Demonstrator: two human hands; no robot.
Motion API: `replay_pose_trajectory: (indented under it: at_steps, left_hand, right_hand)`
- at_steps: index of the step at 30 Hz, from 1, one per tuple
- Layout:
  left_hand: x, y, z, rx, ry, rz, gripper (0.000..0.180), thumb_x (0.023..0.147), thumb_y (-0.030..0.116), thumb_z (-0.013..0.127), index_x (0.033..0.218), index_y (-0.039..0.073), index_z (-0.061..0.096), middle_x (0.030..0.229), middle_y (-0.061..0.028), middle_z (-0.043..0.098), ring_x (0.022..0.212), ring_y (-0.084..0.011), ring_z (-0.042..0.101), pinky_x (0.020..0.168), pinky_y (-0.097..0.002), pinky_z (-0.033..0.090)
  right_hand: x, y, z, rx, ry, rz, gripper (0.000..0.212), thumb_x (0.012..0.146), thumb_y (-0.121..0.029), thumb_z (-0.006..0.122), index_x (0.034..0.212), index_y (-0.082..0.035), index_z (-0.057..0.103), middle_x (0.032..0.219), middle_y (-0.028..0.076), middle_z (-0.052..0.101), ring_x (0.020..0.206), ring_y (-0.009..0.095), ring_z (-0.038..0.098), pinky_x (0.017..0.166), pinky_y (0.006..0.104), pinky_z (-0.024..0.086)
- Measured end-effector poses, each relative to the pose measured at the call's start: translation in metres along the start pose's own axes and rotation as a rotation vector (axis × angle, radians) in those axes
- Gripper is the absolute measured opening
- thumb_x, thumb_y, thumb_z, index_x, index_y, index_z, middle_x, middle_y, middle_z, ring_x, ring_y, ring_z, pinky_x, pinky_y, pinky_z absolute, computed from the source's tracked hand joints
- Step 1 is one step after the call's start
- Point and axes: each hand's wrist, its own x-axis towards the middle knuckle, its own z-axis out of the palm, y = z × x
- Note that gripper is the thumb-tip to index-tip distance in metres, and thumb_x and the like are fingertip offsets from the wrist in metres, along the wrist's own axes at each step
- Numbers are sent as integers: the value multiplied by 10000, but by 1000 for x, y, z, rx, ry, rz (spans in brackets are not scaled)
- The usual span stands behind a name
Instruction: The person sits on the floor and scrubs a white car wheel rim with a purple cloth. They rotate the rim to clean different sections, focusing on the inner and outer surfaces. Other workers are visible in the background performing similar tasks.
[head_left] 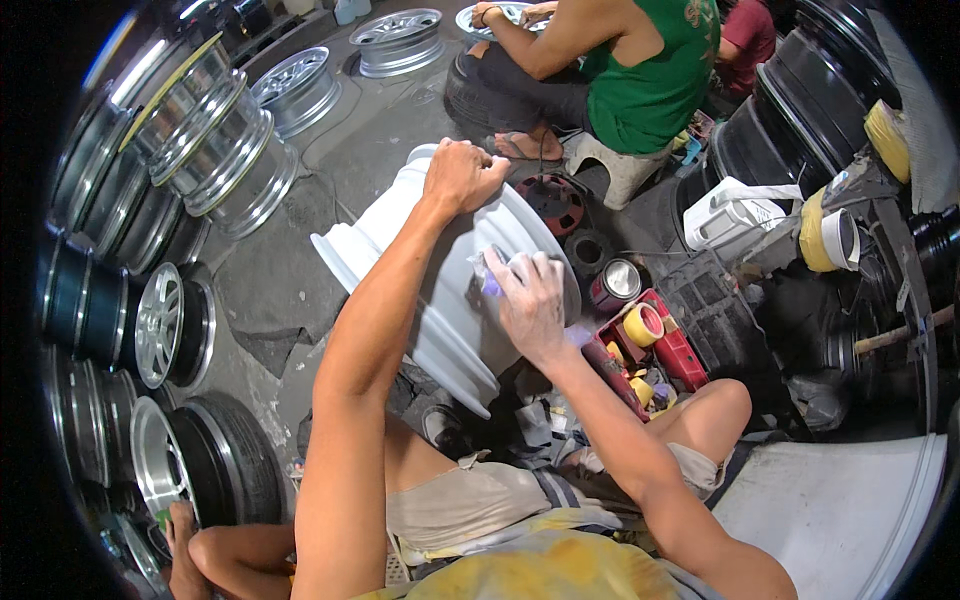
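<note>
A white-coated wheel rim [400,235] stands tilted in front of me. My left hand [463,175] is closed over its far upper edge, fingers curled round the lip. My right hand [532,300], dusted white, presses a small crumpled purple-and-white pad [490,272] against the barrel of the rim. The fingers are bent about the pad and hide part of it; its exact kind is unclear.
Right of the rim are a paint can [620,280] and a red crate [680,345] with tape rolls. Stacked rims [215,140] and a tire [235,455] line the left. A person in a green top [650,80] sits ahead; another person's hand [183,525] touches a rim at lower left.
</note>
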Motion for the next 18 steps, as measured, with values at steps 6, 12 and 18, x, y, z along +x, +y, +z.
replay_pose_trajectory:
  at_steps: [6, 12, 18]
  left_hand:
    - [-2, -15, 5, -11, 130, 78, 456, 858, 324, 597, 662, -79, 685, 594, -281, 587, 546, -447, 594, 823, -481, 516]
    - [5, -5, -8, 39, -113, -111, 429, 840, 374, 606, 878, 2, 815, 782, -277, 700, 748, -430, 669, 945, -421, 499]
    - [2, -1, -5, 58, -101, -67, 437, 847, 381, 595, 876, 12, 826, 752, -254, 712, 751, -402, 678, 937, -419, 494]
  right_hand:
    - [-39, 10, -5, -38, 23, -45, 520, 855, -92, 684, 1373, -132, 701, 878, 35, 523, 866, 256, 527, 806, 418, 404]
    - [-47, 37, -19, -105, 38, 45, 560, 826, -88, 703, 1385, -117, 688, 904, 40, 527, 886, 254, 530, 814, 425, 406]
    - [8, 30, -18, -105, 35, 5, 570, 816, -75, 699, 1384, -123, 680, 961, 55, 566, 931, 272, 539, 830, 434, 416]
